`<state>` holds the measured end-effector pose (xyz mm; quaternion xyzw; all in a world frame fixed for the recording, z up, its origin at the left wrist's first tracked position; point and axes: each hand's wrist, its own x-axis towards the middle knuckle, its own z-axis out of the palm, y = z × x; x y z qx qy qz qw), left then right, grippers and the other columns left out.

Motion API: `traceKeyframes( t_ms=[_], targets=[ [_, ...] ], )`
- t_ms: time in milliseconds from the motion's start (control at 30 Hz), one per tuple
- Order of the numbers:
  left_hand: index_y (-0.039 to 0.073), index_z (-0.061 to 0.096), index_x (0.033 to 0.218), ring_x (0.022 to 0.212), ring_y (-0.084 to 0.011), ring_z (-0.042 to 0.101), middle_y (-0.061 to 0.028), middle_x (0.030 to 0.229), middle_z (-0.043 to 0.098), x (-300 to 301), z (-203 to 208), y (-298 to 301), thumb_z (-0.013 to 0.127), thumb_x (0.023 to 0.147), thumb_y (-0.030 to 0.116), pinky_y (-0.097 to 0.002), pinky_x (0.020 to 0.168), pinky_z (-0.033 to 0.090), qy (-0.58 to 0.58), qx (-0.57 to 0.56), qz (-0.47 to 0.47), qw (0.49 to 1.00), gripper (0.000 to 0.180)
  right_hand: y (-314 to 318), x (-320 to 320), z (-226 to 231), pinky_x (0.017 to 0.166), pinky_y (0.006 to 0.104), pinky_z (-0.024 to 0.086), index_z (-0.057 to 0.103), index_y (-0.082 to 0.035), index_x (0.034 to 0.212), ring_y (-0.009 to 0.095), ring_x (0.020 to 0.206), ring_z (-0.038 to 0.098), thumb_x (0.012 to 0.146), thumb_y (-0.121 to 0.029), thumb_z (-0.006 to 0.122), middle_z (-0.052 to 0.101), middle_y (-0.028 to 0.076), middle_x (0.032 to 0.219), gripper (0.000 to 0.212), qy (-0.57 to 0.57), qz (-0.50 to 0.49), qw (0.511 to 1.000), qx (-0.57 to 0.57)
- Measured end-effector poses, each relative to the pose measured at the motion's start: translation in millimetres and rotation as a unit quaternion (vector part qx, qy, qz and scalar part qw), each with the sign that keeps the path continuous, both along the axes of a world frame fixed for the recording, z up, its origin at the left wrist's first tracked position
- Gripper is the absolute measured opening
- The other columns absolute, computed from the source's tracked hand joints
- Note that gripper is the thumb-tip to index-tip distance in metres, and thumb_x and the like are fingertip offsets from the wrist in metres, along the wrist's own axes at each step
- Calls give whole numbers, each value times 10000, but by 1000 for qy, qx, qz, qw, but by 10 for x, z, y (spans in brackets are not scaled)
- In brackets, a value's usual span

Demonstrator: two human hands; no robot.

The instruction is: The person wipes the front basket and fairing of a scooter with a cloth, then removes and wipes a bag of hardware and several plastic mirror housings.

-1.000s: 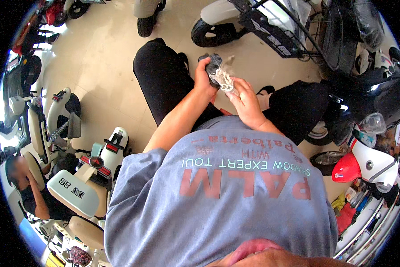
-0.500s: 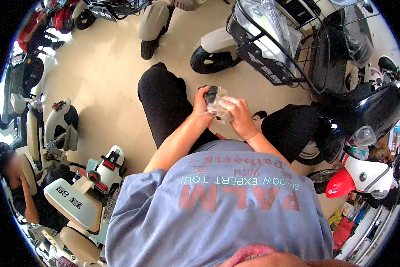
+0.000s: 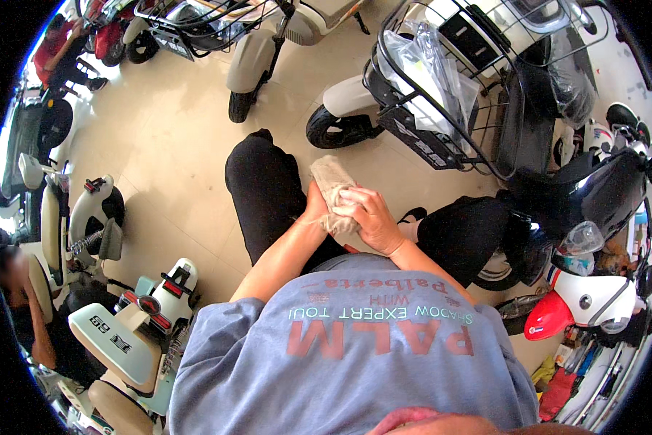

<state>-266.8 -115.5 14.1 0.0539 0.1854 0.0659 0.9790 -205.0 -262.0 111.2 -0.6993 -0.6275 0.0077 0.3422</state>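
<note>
A crumpled beige-grey rag (image 3: 329, 175) is bunched between my two hands, in front of my belly and above the floor between my knees. My left hand (image 3: 316, 206) grips it from the left and from below, with most of its fingers hidden under the fabric. Curled fingers of my right hand (image 3: 370, 217) press on the rag's right side. The cloth drapes forward past both hands. Whatever may lie inside or beneath it is covered.
An electric scooter with a black wire basket (image 3: 442, 138) stands ahead on the right. A white and red scooter front (image 3: 583, 301) is at my right. Scooter seats (image 3: 115, 337) crowd the left. A seated person (image 3: 39, 319) is at far left; another person (image 3: 57, 54) is at upper left.
The rag has been pulled over a dark object that showed in my left hand; that object is now hidden. My hands have shifted slightly down in view, and the cloth's far end spreads forward.
</note>
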Motion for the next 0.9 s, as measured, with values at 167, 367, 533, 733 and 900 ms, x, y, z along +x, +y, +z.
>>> traceKeyframes(
  t_ms=[167,367,533,733,900],
  targets=[
    [74,607,1160,1007,-330,640,-132,1080,667,99,191,-54,390,983,423,-517,894,525,157,-67,-15,985,448,-239,136,-121,969,426,459,622,-152,1009,315,1111,545,768,-56,689,558,61,1215,268,20,4,1000,-23],
    [45,598,1147,1069,-366,636,-188,1144,660,99,464,55,456,954,384,-537,991,487,135,-72,-15,988,415,-361,367,-258,906,410,471,641,-60,970,351,1038,575,716,58,653,593,135,1073,281,187,-263,946,33],
    [58,610,974,886,-348,670,-172,939,676,112,299,73,497,935,422,-504,869,540,153,-81,12,985,383,52,-33,352,917,416,465,636,-64,1071,342,1080,557,707,25,672,574,119,1123,376,67,-45,996,31],
    [48,607,1115,1043,-329,646,-143,1105,681,128,229,17,498,928,361,-499,971,489,208,-77,36,974,380,-152,158,-171,875,412,471,630,-94,911,326,1012,561,687,54,657,581,88,1052,270,28,-50,997,-43],
    [-9,531,1167,1080,-447,595,-278,1132,607,86,468,33,501,929,349,-555,980,493,125,-116,35,985,431,-483,507,-594,869,395,477,647,-37,991,306,947,605,772,25,628,618,122,948,228,320,-361,876,-8]
  ],
)
